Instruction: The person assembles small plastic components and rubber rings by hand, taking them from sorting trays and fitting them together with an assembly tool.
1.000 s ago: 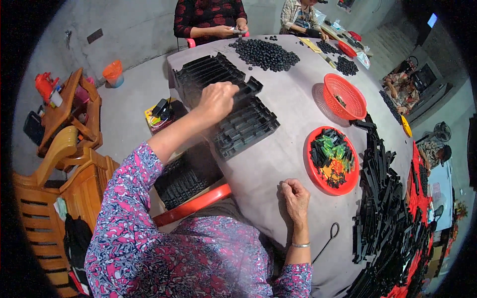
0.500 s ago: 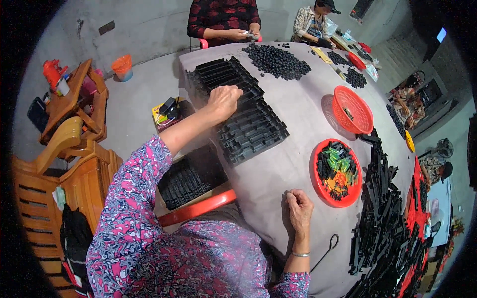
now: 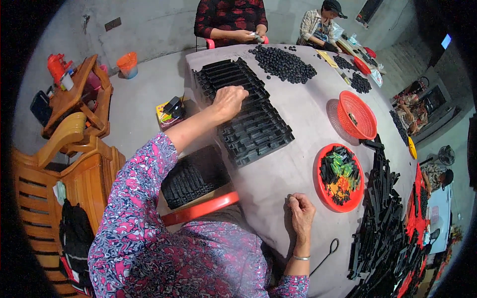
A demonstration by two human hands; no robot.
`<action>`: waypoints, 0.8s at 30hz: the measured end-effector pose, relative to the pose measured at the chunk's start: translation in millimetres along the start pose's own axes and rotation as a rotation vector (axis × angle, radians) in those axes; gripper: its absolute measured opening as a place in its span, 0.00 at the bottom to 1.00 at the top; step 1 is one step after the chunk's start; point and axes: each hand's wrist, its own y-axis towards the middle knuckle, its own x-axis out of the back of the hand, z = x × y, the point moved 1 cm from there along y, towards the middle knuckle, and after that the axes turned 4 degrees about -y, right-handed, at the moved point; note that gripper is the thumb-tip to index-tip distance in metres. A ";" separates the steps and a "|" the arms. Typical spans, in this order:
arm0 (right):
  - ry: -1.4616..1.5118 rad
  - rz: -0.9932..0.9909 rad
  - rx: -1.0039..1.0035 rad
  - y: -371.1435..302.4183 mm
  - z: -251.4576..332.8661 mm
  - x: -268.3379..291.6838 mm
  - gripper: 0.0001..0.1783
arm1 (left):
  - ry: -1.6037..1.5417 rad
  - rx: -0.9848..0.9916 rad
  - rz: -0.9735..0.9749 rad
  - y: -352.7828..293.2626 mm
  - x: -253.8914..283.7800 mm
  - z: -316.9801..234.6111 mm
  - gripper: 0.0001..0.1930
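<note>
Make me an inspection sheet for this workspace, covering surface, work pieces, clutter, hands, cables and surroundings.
Surface: pale grey cloth-covered table.
Work pieces: long ridged black parts, laid side by side in rows.
Clutter: heap of black strips; red round plastic tray of black, green and orange pieces; red perforated plastic basket; pile of small round black pieces; thin dark looped rod.
Hands: left hand closed over the long parts, contents hidden; right hand at the near side, fingers curled, no item seen.
Cables: apparently a thin pale cord near a black block-shaped device, left of the table.
Surroundings: slatted wooden bench; orange-and-blue bin; person in red-and-black top opposite.
</note>
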 end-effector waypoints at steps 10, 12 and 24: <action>-0.013 0.005 -0.042 0.3 -2.8 0.8 0.04 | 0.023 0.027 0.030 1.4 1.4 1.3 0.12; 0.000 0.009 -0.057 -0.5 -1.7 0.1 0.04 | 0.018 0.018 0.013 -0.4 1.9 2.1 0.11; -0.002 -0.010 -0.025 -1.0 5.3 -0.4 0.04 | -0.154 -0.140 -0.284 -28.8 35.0 -41.9 0.11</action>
